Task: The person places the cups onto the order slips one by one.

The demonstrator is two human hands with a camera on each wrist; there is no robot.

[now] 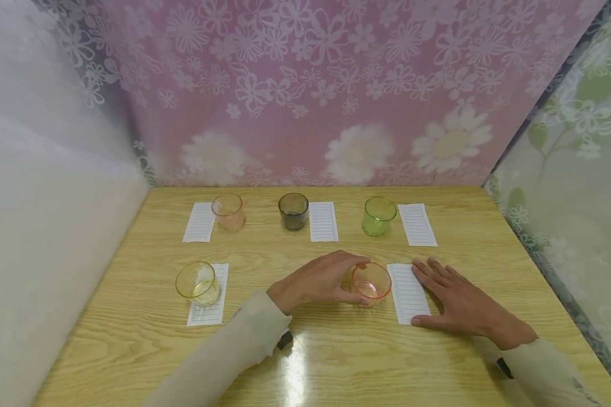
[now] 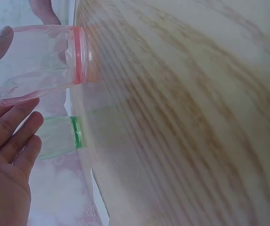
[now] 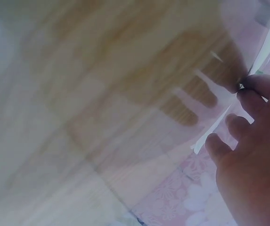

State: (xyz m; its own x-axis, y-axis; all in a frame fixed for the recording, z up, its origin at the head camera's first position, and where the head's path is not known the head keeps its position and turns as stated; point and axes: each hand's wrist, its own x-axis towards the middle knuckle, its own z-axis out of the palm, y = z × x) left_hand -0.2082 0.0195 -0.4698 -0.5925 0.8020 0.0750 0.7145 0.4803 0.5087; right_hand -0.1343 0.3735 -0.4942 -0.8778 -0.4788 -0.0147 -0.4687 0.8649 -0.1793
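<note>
My left hand (image 1: 319, 282) holds a clear pink glass cup (image 1: 377, 295) by its sides, thumb on the near side and fingers on the far side. In the left wrist view the same pink cup (image 2: 36, 66) stands upright at the table surface. Just right of it lies a lined paper slip (image 1: 407, 294). My right hand (image 1: 455, 302) lies palm down at the slip's right edge, its fingers spread and fairly straight. The right wrist view has the right hand's fingertips at the edge of the white paper.
Behind stand a peach cup (image 1: 229, 213), a dark grey cup (image 1: 293, 212) and a green cup (image 1: 378, 217), each beside a lined slip. At front left, a yellow cup (image 1: 198, 285) stands partly on another slip (image 1: 219, 316). Patterned curtains (image 1: 305, 113) border the wooden table (image 1: 132, 362).
</note>
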